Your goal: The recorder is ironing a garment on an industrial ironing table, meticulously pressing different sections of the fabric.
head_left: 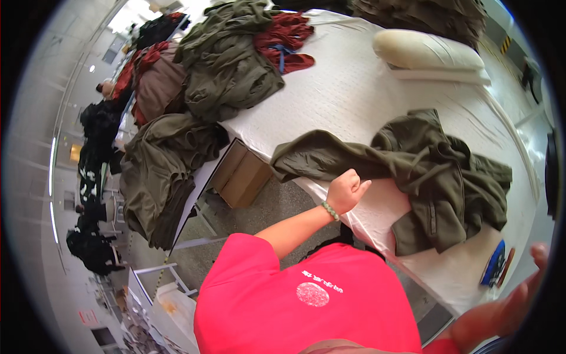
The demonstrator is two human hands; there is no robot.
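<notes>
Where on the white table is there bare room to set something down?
The middle of the white table, between green pile, cream cushion and green garment; a smaller patch between garment and blue tool. Crowded: far left, under pile and red cloth.

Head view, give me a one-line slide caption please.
A curled left hand near an olive garment lying on a white-covered table.

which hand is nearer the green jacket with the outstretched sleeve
Left. The left hand is curled at the sleeve of the jacket; the right hand is apart, at the picture's lower right.
</notes>
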